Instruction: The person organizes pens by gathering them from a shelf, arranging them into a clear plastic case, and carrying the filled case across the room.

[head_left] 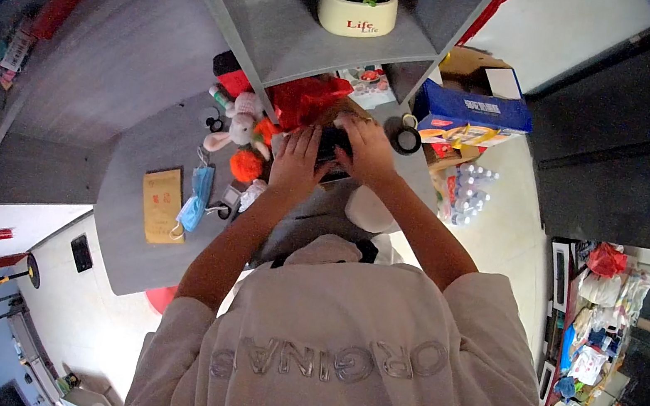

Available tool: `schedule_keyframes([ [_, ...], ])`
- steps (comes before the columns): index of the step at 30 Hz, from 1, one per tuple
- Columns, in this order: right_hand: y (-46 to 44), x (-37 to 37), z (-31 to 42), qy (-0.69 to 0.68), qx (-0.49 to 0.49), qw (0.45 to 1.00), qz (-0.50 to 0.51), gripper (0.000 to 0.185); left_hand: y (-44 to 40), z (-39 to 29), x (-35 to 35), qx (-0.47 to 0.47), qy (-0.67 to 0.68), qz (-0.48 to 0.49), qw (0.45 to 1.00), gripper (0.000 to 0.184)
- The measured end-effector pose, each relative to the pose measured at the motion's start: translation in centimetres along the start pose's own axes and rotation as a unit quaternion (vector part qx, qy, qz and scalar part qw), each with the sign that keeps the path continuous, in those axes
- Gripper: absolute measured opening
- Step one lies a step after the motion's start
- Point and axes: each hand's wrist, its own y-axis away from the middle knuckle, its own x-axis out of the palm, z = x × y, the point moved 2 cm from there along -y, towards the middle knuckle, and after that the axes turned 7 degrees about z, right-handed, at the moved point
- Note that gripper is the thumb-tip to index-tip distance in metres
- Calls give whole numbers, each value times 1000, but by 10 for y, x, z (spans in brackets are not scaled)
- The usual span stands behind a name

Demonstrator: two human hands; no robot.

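Note:
My left hand [296, 158] rests on the left side of a dark object [335, 144] on the grey desk, its fingers pointing away from me. From the right, my right hand [367, 149] lies against the same object, with its fingers over the far edge. What the dark object is cannot be made out, since both hands cover part of it. Just beyond them is a red plastic bag [306, 101]. A plush toy [245, 120] and an orange fuzzy ball [246, 165] lie left of my left hand.
A brown envelope [164, 206] and a blue mask [196, 199] lie on the desk's left part. A black round item [407, 140] is at right. Above the desk, a shelf holds a white flower pot [357, 15]. Boxes [473, 112] and bottles [467, 195] stand beyond the right edge.

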Motion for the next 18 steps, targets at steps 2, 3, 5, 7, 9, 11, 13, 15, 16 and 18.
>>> schedule_keyframes([
  [2, -1, 3, 0, 11, -29, 999, -2, 42, 2, 9, 6, 52, 8, -6, 999, 72],
  [3, 0, 5, 1, 17, -44, 999, -2, 43, 1, 13, 10, 68, -2, -4, 998, 72],
  [5, 3, 10, 1, 24, -16, 998, 51, 45, -2, 16, 10, 99, -23, -4, 995, 72],
  [7, 3, 10, 2, 34, -1, 995, 89, 47, 2, 15, 9, 97, -22, 6, 995, 72],
  [9, 2, 3, 7, 47, 1, 993, 112, 47, 4, 16, 7, 90, -24, 5, 996, 73],
  [11, 1, -4, 8, 20, -27, 998, 51, 46, 9, 15, 6, 79, -26, 0, 997, 75],
  [13, -1, -14, 6, -21, -12, 1000, 0, 46, 10, 11, -3, 52, -40, -20, 998, 78],
  [15, 0, -24, -3, -76, 47, 995, -37, 47, 11, 3, -13, 44, -36, -29, 998, 80],
  [16, 4, -18, -16, -124, 65, 987, -82, 44, 9, 0, -16, 50, -26, -31, 998, 81],
  [18, 8, -1, -33, -283, 91, 950, -94, 43, 2, -4, -14, 58, -10, -42, 997, 81],
])
